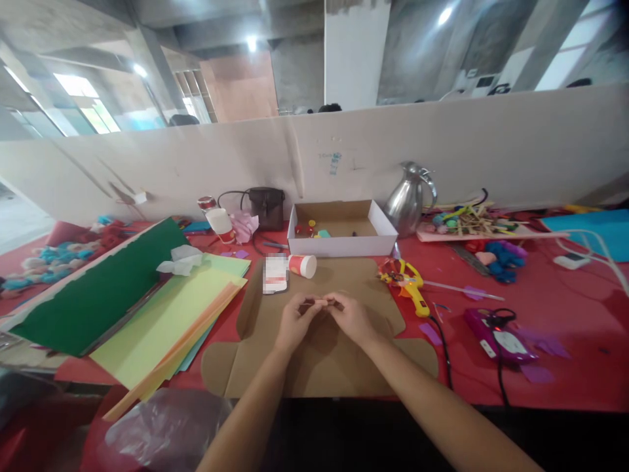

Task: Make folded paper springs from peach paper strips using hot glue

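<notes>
Tabletop (pixel 580 295), red, spanned the lower half of the frame. On it, centre to lower centre, lay an opened-out cardboard sheet (pixel 329 364), its flaps spread left and right. An open white box (pixel 341 246) stood beyond the sheet's far edge, just above frame centre. Yellow glue gun (pixel 417 295) lay right of centre, beside the sheet, its handle end toward the lower right; the right hand was the nearer of the two to it. Left hand (pixel 297 319) and right hand (pixel 350 316) met over the middle of the sheet, backs upward, fingertips almost together. Paper cup (pixel 303 266) lay on its side a little above the hands in the frame, nearer the left one. Smallest item: a pinkish piece (pixel 321 301), at frame centre below the cup, between the two sets of fingertips. Grip: narrow, both hands apparently pinching the piece from opposite ends, neither hand clearly nearer. Its long axis seemed to run left to right, in line with the fingertips; ends covered, so true shape could not be told.
</notes>
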A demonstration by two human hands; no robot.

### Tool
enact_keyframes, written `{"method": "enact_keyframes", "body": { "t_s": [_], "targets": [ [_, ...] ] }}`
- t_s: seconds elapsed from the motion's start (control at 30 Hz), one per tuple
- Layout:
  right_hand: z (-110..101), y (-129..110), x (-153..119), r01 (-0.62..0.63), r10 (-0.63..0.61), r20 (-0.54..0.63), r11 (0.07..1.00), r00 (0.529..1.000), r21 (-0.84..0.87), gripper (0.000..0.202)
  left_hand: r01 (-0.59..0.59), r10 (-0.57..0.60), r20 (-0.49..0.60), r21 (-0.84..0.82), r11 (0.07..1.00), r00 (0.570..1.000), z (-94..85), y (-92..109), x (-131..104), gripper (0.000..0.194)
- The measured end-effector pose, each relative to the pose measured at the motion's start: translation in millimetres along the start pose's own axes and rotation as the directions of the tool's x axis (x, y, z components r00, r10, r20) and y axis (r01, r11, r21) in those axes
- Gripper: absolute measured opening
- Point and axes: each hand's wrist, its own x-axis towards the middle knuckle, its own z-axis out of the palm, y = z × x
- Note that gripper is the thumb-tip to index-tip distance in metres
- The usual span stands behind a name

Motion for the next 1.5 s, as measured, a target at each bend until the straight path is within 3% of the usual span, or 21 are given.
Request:
{"method": "enact_keyframes", "body": {
  "t_s": [0.1,0.23,0.37,0.53,0.8,1.07,1.2,1.37,1.5],
  "targets": [
    [-1,-2,-1,0.068,-0.070,-0.022,0.995,0.997,-0.076,0.010,0.018,-0.017,-0.014,0.016,1.000,1.000,-0.3,-2,1,0.018],
    [1,-5,-3,-0.005,0.008,0.023,0.989,1.000,-0.146,0.011,0.052,-0.048,-0.040,0.084,0.995,0.998,-1.5,-5,0,0.012],
    [3,-10,-4,-0.105,0.109,0.049,0.991,0.993,-0.077,0.012,0.038,-0.030,-0.065,0.116,0.992,0.997,-1.8,-3,0,0.013],
    [4,-13,-5,-0.115,0.113,0.035,0.991,0.993,0.067,0.018,0.033,-0.032,-0.039,0.037,0.999,0.999,-1.7,-2,-1,0.018],
    [8,-14,-8,-0.112,0.088,0.148,0.981,0.985,0.161,0.016,0.062,-0.061,-0.181,0.000,0.998,0.982,-5.4,-8,-4,0.013],
    [2,-8,-6,-0.110,0.100,0.071,0.982,0.992,0.153,0.014,-0.007,0.010,-0.072,0.039,0.999,0.997,-4.0,-2,-5,0.014],
    [0,-12,-4,-0.120,0.116,0.033,0.959,0.993,0.257,0.019,-0.005,0.005,0.008,-0.022,1.000,1.000,-1.0,2,-6,0.025],
    [0,-14,-5,-0.116,0.108,0.046,0.960,0.993,0.254,0.019,0.027,-0.024,0.018,-0.206,0.978,1.000,0.3,-1,-6,0.050],
    [2,-13,-8,-0.122,0.113,0.063,0.977,0.992,0.175,0.020,-0.013,0.008,-0.062,-0.083,0.996,0.998,-4.3,-4,-8,0.018]
  ]
}}
